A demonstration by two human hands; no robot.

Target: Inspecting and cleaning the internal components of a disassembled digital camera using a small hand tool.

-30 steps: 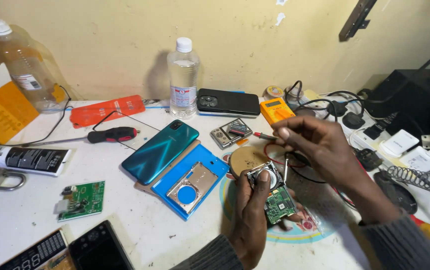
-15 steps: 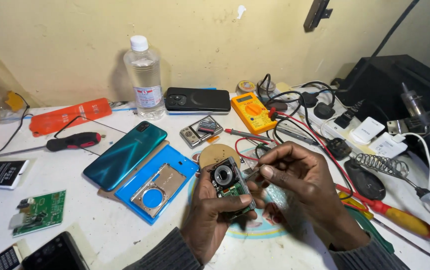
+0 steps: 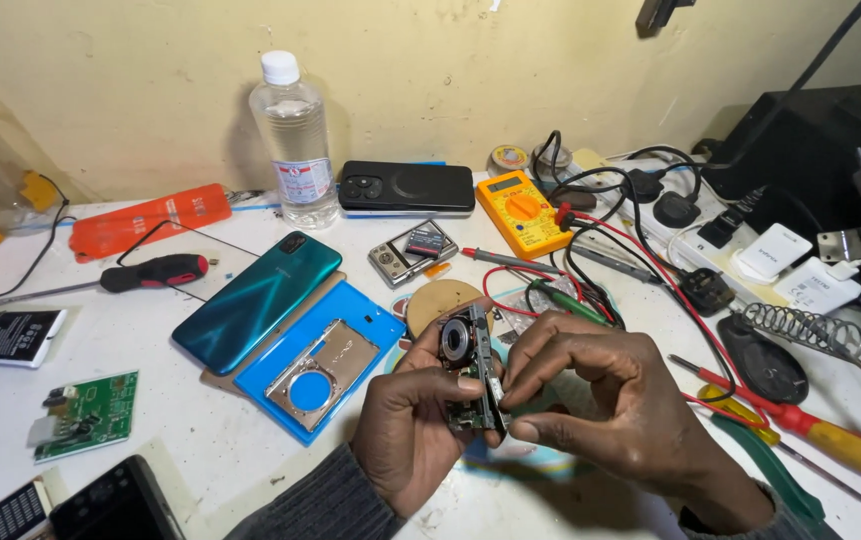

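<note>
My left hand (image 3: 412,420) grips a small stripped camera module (image 3: 470,368), a metal frame with a round lens and a green circuit board, held upright above the white table (image 3: 210,450). My right hand (image 3: 610,405) pinches the module's right edge with thumb and fingers. Both hands are close together at the lower middle of the head view. Just behind the module lies a round tan disc (image 3: 437,300).
A teal phone (image 3: 255,300) and a blue case with a metal frame (image 3: 318,365) lie to the left. A clear bottle (image 3: 295,140), a black phone (image 3: 406,188), a yellow multimeter (image 3: 522,210), tangled leads, screwdrivers (image 3: 810,425) and a green board (image 3: 85,415) crowd the table.
The view has shifted left and closer. My hands have turned the module more upright, and my right hand has come down from above onto its right edge.
</note>
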